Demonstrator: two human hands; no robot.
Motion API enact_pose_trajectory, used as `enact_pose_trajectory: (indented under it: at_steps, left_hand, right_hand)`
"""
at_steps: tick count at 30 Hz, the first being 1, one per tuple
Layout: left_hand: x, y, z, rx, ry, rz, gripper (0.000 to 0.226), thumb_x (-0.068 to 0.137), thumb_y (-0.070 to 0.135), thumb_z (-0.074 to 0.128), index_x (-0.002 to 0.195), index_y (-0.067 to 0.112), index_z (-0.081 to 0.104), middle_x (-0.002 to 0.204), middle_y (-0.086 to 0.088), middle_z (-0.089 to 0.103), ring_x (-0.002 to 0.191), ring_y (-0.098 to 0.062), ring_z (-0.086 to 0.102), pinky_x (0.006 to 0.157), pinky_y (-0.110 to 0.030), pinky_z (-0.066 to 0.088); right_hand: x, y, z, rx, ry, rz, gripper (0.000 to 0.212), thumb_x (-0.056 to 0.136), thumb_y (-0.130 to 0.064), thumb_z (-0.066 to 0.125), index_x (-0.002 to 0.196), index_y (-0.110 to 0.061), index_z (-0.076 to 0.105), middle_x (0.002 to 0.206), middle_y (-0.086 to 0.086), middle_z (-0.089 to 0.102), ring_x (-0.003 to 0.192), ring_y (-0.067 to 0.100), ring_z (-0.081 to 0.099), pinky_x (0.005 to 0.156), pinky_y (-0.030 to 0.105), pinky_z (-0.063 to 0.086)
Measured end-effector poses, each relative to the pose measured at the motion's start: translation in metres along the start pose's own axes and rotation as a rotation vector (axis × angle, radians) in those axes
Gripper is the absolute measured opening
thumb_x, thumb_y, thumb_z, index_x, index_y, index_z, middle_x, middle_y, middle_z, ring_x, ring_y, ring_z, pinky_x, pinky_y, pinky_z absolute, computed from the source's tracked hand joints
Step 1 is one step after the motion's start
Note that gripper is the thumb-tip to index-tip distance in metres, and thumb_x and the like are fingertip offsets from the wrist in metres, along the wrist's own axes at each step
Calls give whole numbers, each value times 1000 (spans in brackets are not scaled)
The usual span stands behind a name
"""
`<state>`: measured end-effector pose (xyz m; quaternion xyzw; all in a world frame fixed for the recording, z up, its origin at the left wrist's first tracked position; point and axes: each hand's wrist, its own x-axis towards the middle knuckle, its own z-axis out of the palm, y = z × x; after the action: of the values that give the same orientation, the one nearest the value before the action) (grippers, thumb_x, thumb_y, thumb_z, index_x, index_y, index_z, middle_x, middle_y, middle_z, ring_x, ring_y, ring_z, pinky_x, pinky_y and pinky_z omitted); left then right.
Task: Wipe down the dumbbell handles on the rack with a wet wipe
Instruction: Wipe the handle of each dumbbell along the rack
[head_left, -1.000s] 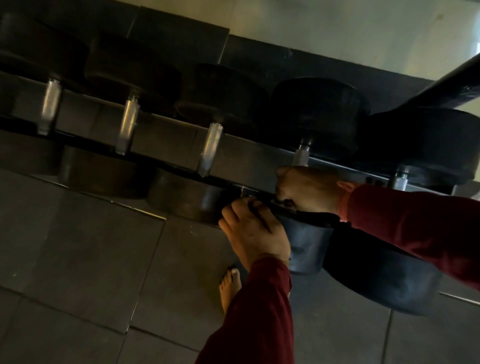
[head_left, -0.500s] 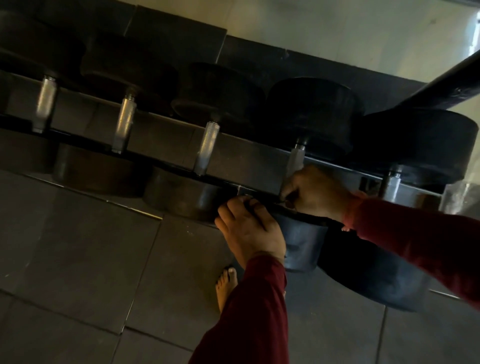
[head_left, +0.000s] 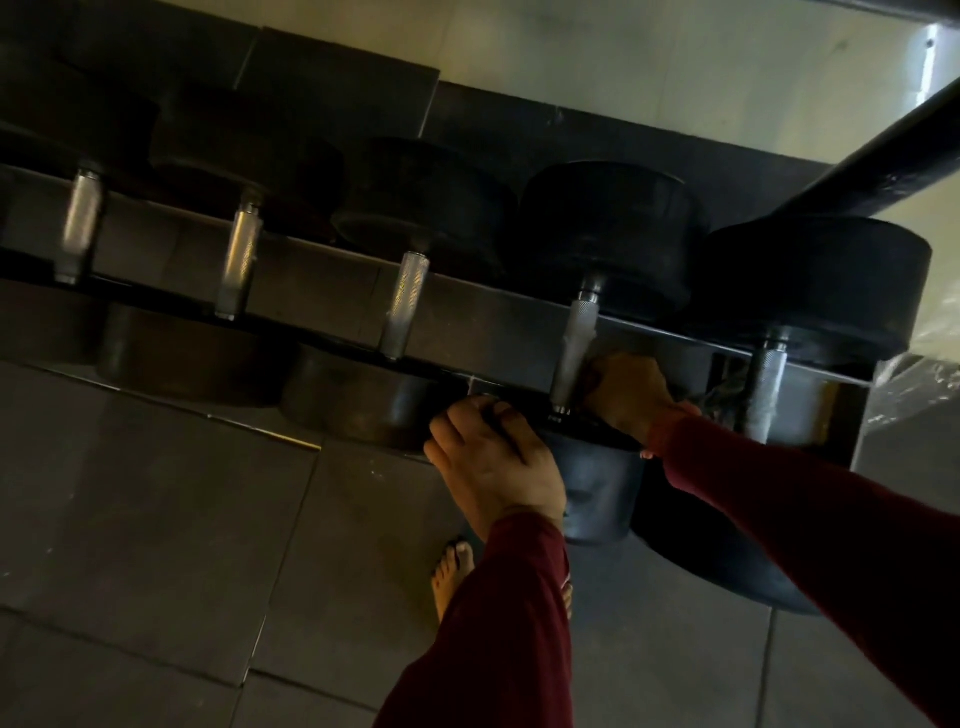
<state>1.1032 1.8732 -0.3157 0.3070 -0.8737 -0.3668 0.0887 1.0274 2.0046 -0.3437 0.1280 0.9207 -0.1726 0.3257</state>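
A metal rack (head_left: 322, 306) holds several black dumbbells with silver knurled handles. My right hand (head_left: 631, 397) is curled just right of the fourth dumbbell handle (head_left: 577, 343), near its lower end. A crumpled wet wipe (head_left: 589, 375) barely shows between my fingers and the handle. My left hand (head_left: 493, 457) rests on the near head of that dumbbell (head_left: 597, 499), fingers hooked over its top edge. Other bare handles stand to the left (head_left: 405, 306) and right (head_left: 769, 384).
A thick black bar (head_left: 857, 156) slants across the upper right. Clear plastic sheeting (head_left: 914, 374) hangs at the rack's right end. My bare foot (head_left: 452, 577) stands on dark floor tiles (head_left: 182, 519) below the rack. A pale wall rises behind.
My right hand has slid down and off to the right of the fourth handle, leaving its whole length uncovered. My left hand has stayed on the dumbbell head.
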Motion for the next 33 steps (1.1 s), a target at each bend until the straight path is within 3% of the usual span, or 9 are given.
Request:
enact_pose_trajectory:
  at_steps: [4, 7, 9, 13, 17, 23, 26, 30, 33]
  left_hand:
    - [0, -2, 0, -6, -11, -11, 15, 89, 21, 55, 96, 9, 60, 101, -8, 55, 90, -23, 44, 82, -19, 23]
    - [0, -2, 0, 1, -18, -15, 18, 88, 24, 53, 96, 10, 60, 101, -8, 55, 90, -25, 45, 84, -26, 30]
    - [0, -2, 1, 10, -13, -5, 15, 87, 22, 55, 95, 10, 60, 100, -9, 56, 89, -26, 46, 84, -30, 31]
    - [0, -3, 1, 11, -12, -4, 12, 88, 19, 59, 97, 10, 61, 100, -9, 56, 89, -26, 46, 81, -22, 25]
    - [0, -2, 2, 6, 2, 6, 16, 87, 22, 55, 96, 10, 62, 99, -9, 57, 87, -23, 44, 80, -19, 21]
    - [0, 0, 1, 16, -2, 15, 13, 87, 18, 59, 96, 9, 62, 98, -11, 57, 86, -26, 46, 78, -19, 20]
    - [-1, -1, 1, 26, -17, 19, 14, 87, 19, 59, 97, 10, 62, 98, -11, 57, 86, -27, 46, 78, -24, 24]
    - [-1, -4, 3, 34, -24, 24, 14, 87, 19, 58, 96, 9, 61, 99, -11, 57, 87, -30, 47, 81, -33, 31]
    - [0, -3, 2, 31, -26, 26, 16, 85, 21, 57, 96, 9, 61, 99, -12, 57, 87, -29, 46, 80, -32, 31]
  right_hand:
    - [-5, 8, -4, 162, 11, 14, 6, 77, -15, 73, 77, -22, 74, 91, -3, 73, 93, 15, 67, 75, 20, 49]
    - [-20, 18, -9, 359, 49, -5, 12, 72, -18, 84, 69, -27, 76, 74, -14, 72, 69, -7, 63, 56, 3, 42]
    - [-26, 20, -8, 410, 77, -100, 10, 71, -25, 88, 74, -27, 79, 74, -14, 72, 62, -14, 60, 58, 1, 42]
    - [-29, 11, -4, 372, 242, -333, 9, 73, -14, 85, 77, -20, 81, 79, -5, 77, 73, 4, 71, 80, 21, 56]
    - [-5, -2, -4, 250, 497, -476, 3, 77, -21, 79, 77, -18, 80, 78, -1, 77, 71, 16, 73, 69, 31, 59]
    - [14, -18, 1, 321, 853, -273, 11, 80, -27, 68, 83, -22, 78, 77, 2, 74, 67, 24, 70, 56, 35, 55]
    - [15, -16, 4, 513, 889, -164, 8, 82, -28, 72, 84, -21, 77, 78, 0, 74, 69, 19, 71, 61, 34, 56]
    - [11, -14, 0, 744, 863, 134, 10, 85, -22, 72, 88, -19, 80, 82, -6, 75, 79, 5, 69, 68, 7, 45]
    - [4, -17, 1, 749, 739, 262, 21, 88, -39, 68, 92, -22, 80, 86, -4, 76, 88, 10, 68, 77, 17, 43]
